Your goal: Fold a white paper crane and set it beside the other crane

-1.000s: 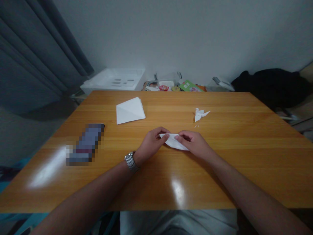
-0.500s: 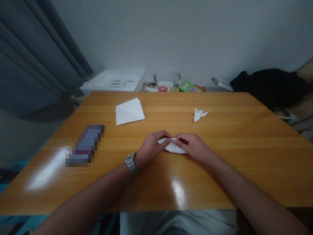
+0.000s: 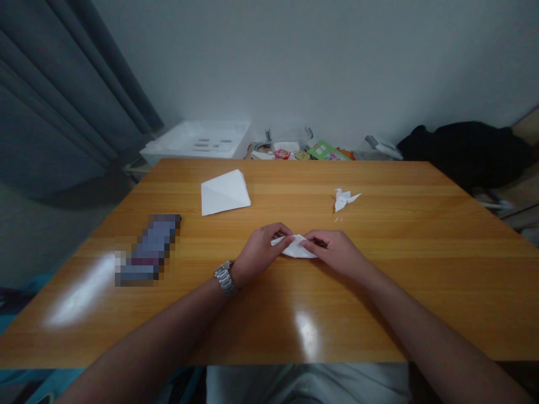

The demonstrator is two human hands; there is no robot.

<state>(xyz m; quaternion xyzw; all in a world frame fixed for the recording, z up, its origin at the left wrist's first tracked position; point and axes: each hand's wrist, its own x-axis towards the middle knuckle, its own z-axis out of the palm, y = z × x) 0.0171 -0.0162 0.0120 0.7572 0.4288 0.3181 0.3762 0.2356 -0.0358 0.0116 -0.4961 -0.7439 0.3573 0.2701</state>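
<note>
A small folded sheet of white paper [image 3: 298, 248] is held between both hands, just above or on the wooden table [image 3: 269, 314]. My left hand [image 3: 263, 247], with a metal watch [image 3: 226, 279] on its wrist, pinches the paper's left end between thumb and fingers. From the other side my right hand [image 3: 334, 249] grips the right part, its thumb pressed on the upper face. The fingertips behind the paper are partly hidden. Farther off to the right stands a folded white paper crane [image 3: 345, 198], with tiny paper scraps [image 3: 338, 219] in front of it.
White paper sheets [image 3: 225, 192] lie at the back left of the table. A phone-like dark object [image 3: 151, 247], pixelated, rests on the left. Beyond the far edge are a white tray [image 3: 202, 137], a green booklet [image 3: 326, 150] and a black cloth heap [image 3: 463, 148].
My hands have drawn slightly apart along the paper's upper edge, showing more of its middle. The paper's lower edge sits a little higher. The view has shifted slightly.
</note>
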